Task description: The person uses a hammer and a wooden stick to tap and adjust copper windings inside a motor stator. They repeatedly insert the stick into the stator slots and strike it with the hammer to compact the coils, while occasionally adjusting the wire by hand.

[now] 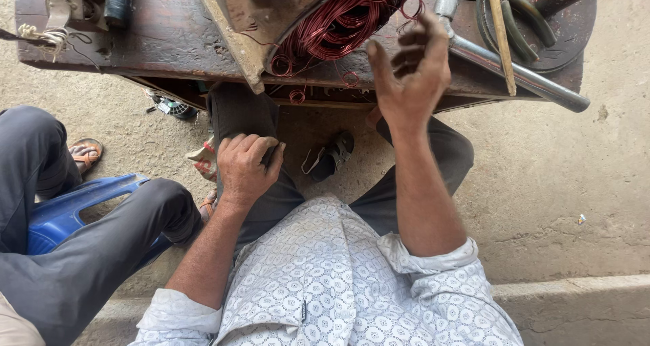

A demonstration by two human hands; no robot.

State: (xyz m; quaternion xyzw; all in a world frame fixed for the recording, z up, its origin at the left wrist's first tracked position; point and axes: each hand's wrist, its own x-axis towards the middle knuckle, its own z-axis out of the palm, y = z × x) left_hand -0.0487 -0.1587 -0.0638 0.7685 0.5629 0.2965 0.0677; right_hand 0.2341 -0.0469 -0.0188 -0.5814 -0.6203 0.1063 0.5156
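My left hand (247, 166) rests on my left thigh with its fingers curled into a loose fist, and nothing shows in it. My right hand (409, 75) is raised in front of the low wooden bench (169, 38), palm toward me, fingers half bent and apart, holding nothing. Just beyond its fingertips a motor housing (271, 4) lies on the bench with a bundle of red copper winding wire (345, 21) spilling from it. A long metal pipe wrench handle (514, 72) lies on the bench right of my right hand.
Another person sits at my left on a blue plastic stool (74, 207), dark trousers and a sandalled foot (84, 153) showing. Pliers (518, 21) and a wooden stick (500, 31) lie at the bench's right end. A sandal (328, 156) lies on the concrete floor between my knees.
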